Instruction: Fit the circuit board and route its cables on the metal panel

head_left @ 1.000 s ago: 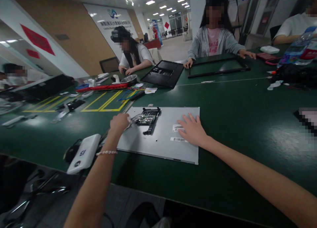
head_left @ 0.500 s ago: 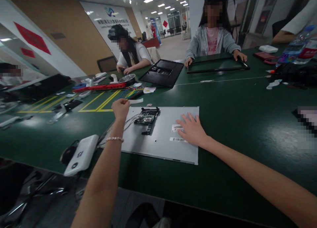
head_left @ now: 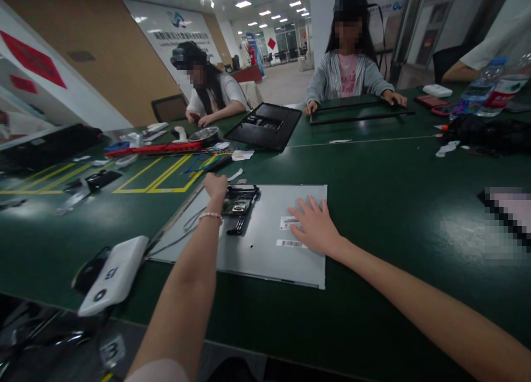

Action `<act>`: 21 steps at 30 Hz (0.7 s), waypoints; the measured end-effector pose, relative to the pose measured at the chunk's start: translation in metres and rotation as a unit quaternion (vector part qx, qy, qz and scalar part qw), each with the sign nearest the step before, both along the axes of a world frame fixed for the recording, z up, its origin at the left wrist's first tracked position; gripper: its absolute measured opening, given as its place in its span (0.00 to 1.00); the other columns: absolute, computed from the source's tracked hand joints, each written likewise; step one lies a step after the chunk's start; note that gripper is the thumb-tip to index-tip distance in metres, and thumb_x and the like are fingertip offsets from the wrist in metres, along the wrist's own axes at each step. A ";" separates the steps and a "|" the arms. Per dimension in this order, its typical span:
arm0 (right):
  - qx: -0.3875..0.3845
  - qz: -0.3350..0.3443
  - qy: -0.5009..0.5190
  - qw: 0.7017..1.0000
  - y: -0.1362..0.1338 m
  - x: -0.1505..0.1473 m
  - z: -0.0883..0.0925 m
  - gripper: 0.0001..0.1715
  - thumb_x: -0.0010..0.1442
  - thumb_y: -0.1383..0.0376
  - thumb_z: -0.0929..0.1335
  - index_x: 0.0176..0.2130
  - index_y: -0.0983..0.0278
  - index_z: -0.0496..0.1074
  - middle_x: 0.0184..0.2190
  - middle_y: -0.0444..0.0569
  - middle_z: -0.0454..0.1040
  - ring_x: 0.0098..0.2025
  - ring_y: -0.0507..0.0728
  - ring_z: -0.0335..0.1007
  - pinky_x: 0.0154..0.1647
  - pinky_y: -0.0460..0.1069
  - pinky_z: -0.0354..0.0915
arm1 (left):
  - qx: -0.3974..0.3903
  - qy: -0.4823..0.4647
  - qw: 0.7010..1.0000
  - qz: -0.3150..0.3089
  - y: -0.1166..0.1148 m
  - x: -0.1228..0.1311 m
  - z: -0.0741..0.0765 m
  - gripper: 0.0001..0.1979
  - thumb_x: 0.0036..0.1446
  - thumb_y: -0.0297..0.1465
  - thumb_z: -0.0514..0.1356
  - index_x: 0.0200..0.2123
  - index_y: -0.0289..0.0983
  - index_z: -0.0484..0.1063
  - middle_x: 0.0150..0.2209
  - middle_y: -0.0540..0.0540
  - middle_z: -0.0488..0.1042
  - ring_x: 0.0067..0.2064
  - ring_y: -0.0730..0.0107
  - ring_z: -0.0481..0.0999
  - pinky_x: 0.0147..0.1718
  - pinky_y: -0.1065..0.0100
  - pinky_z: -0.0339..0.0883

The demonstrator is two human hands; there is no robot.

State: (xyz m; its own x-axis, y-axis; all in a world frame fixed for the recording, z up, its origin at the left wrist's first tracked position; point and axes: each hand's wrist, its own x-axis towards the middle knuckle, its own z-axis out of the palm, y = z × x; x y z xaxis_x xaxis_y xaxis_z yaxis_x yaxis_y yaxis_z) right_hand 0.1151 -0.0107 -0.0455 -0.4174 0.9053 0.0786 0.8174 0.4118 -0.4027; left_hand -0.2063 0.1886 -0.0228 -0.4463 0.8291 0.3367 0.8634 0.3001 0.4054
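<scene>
A flat silver display panel (head_left: pixel 265 260) lies back side up on the green table before me. Near its far left part sits a circuit board (head_left: pixel 238 207) in a black bracket, with thin cables (head_left: pixel 193 219) running off to the left. My left hand (head_left: pixel 215 187) is closed at the far edge of the panel, beside the bracket. From its fingertips sticks out a pale strip of tape (head_left: pixel 235 175), one end hidden in the fingers. My right hand (head_left: pixel 316 224) rests spread flat on the panel's right side, partly over the white labels (head_left: pixel 290 243).
A white power bank (head_left: pixel 114 277) lies left of the panel. Across the table are a black plastic back cover (head_left: pixel 265 126) and a black frame (head_left: pixel 360 118) held by another person. Bottles (head_left: pixel 481 89) stand at the right, near a blurred-out phone-like object (head_left: pixel 510 210).
My left hand has moved right and down with the strip, coming closer to the bracket and the panel. The right hand stays on the panel. My view has shifted slightly.
</scene>
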 end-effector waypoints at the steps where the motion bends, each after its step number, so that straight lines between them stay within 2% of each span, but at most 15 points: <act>1: -0.001 0.000 -0.002 1.000 0.000 0.000 0.000 0.33 0.68 0.49 0.54 0.66 0.58 0.58 0.70 0.56 0.49 0.71 0.71 0.34 0.66 0.72 0.34 | 0.008 0.010 1.000 -0.001 0.001 0.000 -0.003 0.22 0.54 0.26 0.53 0.52 0.24 0.69 0.44 0.29 0.76 0.47 0.49 0.75 0.47 0.57 0.66; 4: -0.007 0.002 -0.009 1.000 0.000 -0.001 0.000 0.33 0.68 0.49 0.54 0.66 0.58 0.58 0.70 0.56 0.48 0.71 0.71 0.34 0.66 0.71 0.34 | 0.006 0.075 0.996 -0.057 0.000 0.006 -0.011 0.19 0.57 0.28 0.53 0.50 0.30 0.72 0.43 0.35 0.77 0.47 0.56 0.75 0.50 0.62 0.64; 6: -0.007 0.002 -0.009 1.000 0.000 -0.001 0.001 0.33 0.68 0.49 0.54 0.66 0.58 0.58 0.70 0.56 0.48 0.71 0.71 0.34 0.66 0.71 0.34 | -0.033 0.130 0.986 -0.097 -0.001 0.014 -0.015 0.16 0.58 0.32 0.55 0.46 0.33 0.75 0.43 0.36 0.76 0.47 0.54 0.74 0.49 0.62 0.65; 9: -0.003 0.003 -0.007 1.000 0.000 0.000 0.002 0.33 0.68 0.50 0.54 0.66 0.58 0.58 0.70 0.57 0.49 0.71 0.71 0.35 0.66 0.72 0.35 | -0.086 0.192 0.972 -0.105 -0.004 0.026 -0.018 0.21 0.57 0.41 0.58 0.46 0.32 0.75 0.45 0.32 0.74 0.48 0.49 0.73 0.47 0.58 0.67; 12: -0.004 0.005 -0.012 1.000 0.001 -0.001 0.001 0.33 0.68 0.50 0.54 0.66 0.58 0.58 0.70 0.56 0.48 0.71 0.71 0.34 0.65 0.72 0.35 | -0.100 0.221 0.965 -0.099 -0.005 0.034 -0.018 0.25 0.56 0.45 0.58 0.48 0.31 0.75 0.46 0.31 0.74 0.48 0.46 0.73 0.45 0.57 0.68; 16: 0.004 0.003 -0.015 1.000 0.001 -0.002 -0.001 0.32 0.68 0.51 0.55 0.66 0.57 0.59 0.70 0.56 0.49 0.71 0.71 0.35 0.65 0.72 0.35 | -0.131 0.221 0.961 -0.100 0.000 0.034 -0.016 0.22 0.57 0.42 0.58 0.46 0.31 0.77 0.46 0.31 0.75 0.47 0.47 0.75 0.45 0.58 0.68; 21: 0.007 0.001 -0.010 1.000 0.000 -0.003 -0.003 0.32 0.68 0.51 0.54 0.66 0.58 0.58 0.70 0.57 0.50 0.71 0.72 0.35 0.66 0.72 0.35 | -0.134 0.217 0.963 -0.091 0.005 0.032 -0.017 0.15 0.56 0.32 0.56 0.42 0.32 0.78 0.44 0.31 0.77 0.46 0.48 0.76 0.43 0.58 0.69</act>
State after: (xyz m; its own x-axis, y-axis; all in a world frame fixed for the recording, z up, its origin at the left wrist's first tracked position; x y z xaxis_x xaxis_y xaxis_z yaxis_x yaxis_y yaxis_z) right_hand 0.1124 -0.0105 -0.0484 -0.4211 0.9031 0.0841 0.8239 0.4196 -0.3809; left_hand -0.1743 0.1938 -0.0402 -0.1502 0.9633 0.2225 0.9824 0.1707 -0.0758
